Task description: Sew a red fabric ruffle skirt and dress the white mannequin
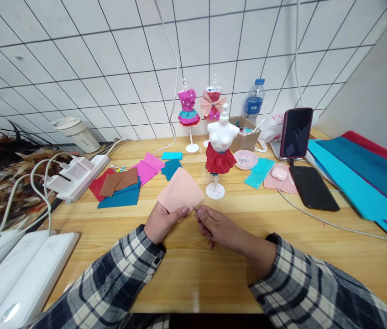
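Observation:
My left hand (162,222) grips a square sheet of light pink crepe paper (180,189) by its lower edge, thumb on top. My right hand (216,226) is closed around a small pointed metal tool (194,208). Its tip meets the paper's lower right corner; most of the tool is hidden in my fingers, so I cannot tell its exact kind. Just behind the paper stands a white mini dress form (221,132) wearing a gathered red skirt (219,159), its upper body bare. Two dressed forms are farther back: one in a magenta top (187,100), one with a peach bow (213,105).
Left of the paper lie brown (120,182), teal (121,196) and magenta pieces (149,168). A pink bowl of beads (246,160), a cardboard box (244,135) and a propped phone (296,132) stand right. Power strip (80,176) and cables run left; large blue sheets (361,178) lie far right.

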`<state>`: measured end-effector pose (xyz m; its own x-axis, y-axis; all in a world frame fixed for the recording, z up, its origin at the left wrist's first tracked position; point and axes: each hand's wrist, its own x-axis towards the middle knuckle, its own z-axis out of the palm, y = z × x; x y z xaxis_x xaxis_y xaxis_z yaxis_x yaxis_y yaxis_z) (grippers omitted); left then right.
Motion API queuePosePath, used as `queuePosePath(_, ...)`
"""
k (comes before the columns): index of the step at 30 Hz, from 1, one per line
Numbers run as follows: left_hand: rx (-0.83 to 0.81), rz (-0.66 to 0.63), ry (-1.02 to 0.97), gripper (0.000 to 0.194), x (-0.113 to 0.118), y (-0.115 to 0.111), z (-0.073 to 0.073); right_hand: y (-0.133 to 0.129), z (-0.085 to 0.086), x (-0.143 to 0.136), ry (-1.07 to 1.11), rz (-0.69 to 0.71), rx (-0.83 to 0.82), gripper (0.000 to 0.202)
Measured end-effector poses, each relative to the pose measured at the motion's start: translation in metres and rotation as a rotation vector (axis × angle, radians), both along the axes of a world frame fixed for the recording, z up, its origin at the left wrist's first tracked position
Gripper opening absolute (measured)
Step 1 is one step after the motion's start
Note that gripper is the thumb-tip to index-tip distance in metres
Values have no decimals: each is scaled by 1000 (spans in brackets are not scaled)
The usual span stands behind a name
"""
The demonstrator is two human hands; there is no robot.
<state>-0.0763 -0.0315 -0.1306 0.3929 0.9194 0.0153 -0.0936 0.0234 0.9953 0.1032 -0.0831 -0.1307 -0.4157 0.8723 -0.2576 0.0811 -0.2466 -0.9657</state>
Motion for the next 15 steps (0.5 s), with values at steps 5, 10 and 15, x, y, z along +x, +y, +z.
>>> queuePosePath(5, 22, -35, 35, 31, -1, 1, -1, -1, 1, -1, -10, -14, -27, 50)
queuePosePath(10, 57, -59, 55, 49, 1, 0, 0, -1, 2, -1, -33, -5, -42, 44)
queuePosePath(15, 60, -53, 84, 52, 0, 0, -2, -1, 4, -1, -39, -6, -34, 40)
